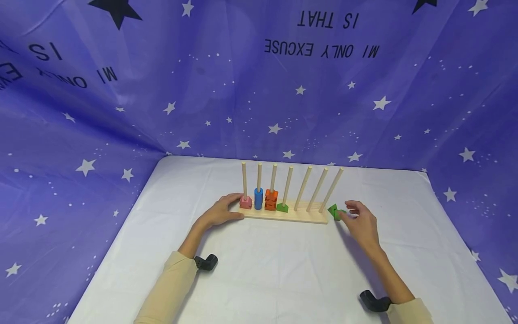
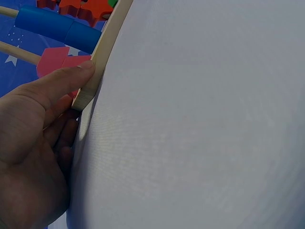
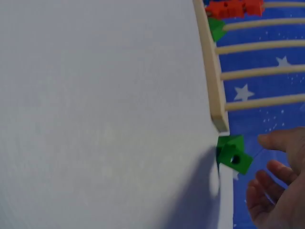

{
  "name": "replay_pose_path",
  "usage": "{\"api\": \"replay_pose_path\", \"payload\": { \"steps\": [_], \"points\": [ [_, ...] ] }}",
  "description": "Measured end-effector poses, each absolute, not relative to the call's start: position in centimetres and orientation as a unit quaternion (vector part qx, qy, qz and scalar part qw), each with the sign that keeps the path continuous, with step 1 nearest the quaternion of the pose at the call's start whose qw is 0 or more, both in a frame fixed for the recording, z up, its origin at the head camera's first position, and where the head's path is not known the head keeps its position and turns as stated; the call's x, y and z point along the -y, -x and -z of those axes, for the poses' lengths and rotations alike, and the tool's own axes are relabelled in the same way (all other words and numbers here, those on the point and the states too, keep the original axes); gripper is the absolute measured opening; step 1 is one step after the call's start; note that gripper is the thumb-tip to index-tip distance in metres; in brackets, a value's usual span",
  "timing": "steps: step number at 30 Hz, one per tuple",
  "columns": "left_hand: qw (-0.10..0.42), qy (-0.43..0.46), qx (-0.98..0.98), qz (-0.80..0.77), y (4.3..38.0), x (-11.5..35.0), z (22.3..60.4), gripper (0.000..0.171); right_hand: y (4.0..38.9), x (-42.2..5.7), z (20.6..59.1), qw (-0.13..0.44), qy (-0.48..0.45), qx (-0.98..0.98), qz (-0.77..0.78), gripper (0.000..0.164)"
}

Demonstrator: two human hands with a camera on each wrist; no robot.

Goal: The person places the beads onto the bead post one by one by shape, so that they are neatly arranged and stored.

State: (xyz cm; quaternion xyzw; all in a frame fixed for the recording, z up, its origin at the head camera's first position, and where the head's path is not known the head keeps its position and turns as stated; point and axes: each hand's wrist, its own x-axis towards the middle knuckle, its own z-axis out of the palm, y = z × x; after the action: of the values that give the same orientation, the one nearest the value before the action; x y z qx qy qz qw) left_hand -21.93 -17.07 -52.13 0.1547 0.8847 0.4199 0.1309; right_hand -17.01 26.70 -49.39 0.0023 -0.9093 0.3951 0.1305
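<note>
A wooden peg board (image 1: 291,216) with a row of upright pegs stands on the white table. At its left end my left hand (image 1: 220,211) grips the base, the thumb along the front edge and the fingers behind. Pink blocks (image 1: 245,203) sit on the peg nearest that hand, then blue cylinders (image 1: 258,199), orange blocks (image 1: 271,200) and a green triangular block (image 1: 282,207). Just past the board's right end lie two loose green triangular blocks (image 3: 236,160). Close beside them is my right hand (image 1: 364,227), thumb and fingers apart with a gap to the blocks in the right wrist view.
Three bare pegs (image 1: 323,191) rise at the board's right side. White cloth (image 1: 283,270) covers the table, and a purple curtain with stars (image 1: 251,90) hangs behind and at both sides. Each wrist wears a black camera mount (image 1: 207,262).
</note>
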Motion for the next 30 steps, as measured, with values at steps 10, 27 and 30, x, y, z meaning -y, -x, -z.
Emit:
{"api": "replay_pose_path", "payload": {
  "steps": [10, 27, 30],
  "points": [
    [0.130, -0.160, -0.883, -0.421, 21.9, 17.0, 52.1, 0.073, 18.4, -27.7, 50.8, 0.040, 0.040, 0.934, -0.353, 0.042],
    [0.129, -0.156, -0.884, -0.422, 21.8, 16.9, 51.8, 0.073, 15.6, -27.2, 44.5, 0.056, -0.042, 0.854, -0.515, 0.036],
    [0.130, -0.157, -0.884, -0.420, 21.8, 16.9, 51.8, 0.073, 15.1, -26.5, 42.6, 0.074, -0.073, 0.830, -0.547, 0.032]
  ]
}}
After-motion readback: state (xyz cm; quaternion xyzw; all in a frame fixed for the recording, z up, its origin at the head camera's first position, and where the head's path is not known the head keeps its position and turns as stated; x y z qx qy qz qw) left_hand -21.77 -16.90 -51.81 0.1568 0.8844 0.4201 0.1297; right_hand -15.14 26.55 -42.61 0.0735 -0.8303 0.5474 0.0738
